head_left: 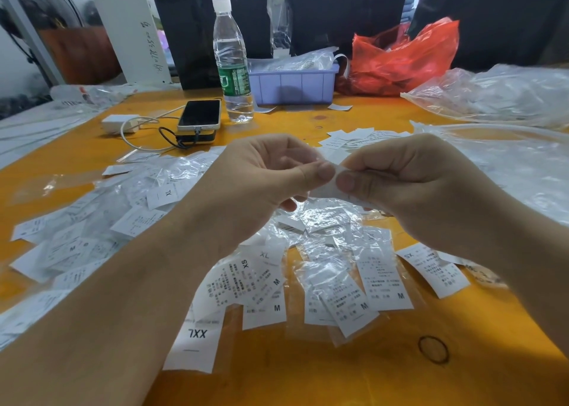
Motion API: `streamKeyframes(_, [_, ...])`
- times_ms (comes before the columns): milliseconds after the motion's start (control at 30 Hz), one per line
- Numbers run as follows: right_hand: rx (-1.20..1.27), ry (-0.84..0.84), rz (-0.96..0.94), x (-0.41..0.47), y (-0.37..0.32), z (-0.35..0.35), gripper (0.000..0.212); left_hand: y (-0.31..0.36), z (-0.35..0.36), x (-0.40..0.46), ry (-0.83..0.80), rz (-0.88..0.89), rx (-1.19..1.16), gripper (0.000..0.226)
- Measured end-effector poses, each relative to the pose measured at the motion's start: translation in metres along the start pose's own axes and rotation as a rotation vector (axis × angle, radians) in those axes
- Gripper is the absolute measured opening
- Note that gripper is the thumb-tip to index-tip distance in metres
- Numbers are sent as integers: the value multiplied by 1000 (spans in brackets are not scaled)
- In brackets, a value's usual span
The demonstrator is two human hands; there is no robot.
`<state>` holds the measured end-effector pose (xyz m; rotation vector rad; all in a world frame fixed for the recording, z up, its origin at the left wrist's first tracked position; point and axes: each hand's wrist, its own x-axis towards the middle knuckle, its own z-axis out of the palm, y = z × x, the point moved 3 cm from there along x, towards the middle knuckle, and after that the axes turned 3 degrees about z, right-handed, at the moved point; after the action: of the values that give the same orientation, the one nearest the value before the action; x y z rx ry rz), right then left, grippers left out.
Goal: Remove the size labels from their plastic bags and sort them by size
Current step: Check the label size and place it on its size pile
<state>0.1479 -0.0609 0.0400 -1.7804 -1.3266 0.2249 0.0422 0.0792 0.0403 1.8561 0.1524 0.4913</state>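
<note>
My left hand (264, 171) and my right hand (409, 178) meet above the middle of the orange table (308, 375). Both pinch one small white size label in its thin plastic bag (334, 171) between thumb and fingers; its size mark is hidden. Below the hands lie several loose white labels, among them an XXL label (197, 341), M labels (385, 282) and an XS label (431, 270). More labels, some in crumpled clear bags (147, 190), spread to the left.
A water bottle (232, 61), a phone on a power bank (200, 115) with a white charger and cables, a lilac bin (292, 82) and a red plastic bag (403, 58) stand at the back. Large clear bags (498, 95) fill the right. A rubber band (432, 348) lies near me.
</note>
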Motion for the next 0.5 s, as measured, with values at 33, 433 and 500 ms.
streamKeyframes(33, [-4,-4,-3,0,0,0,16,0,0,0,-6,-5,-16,24])
streamKeyframes(433, [-72,3,-40,0,2,2,26,3,4,-2,-64,40,30,23])
streamKeyframes(500, [-61,14,-54,0,1,3,28,4,5,-3,-69,44,6,27])
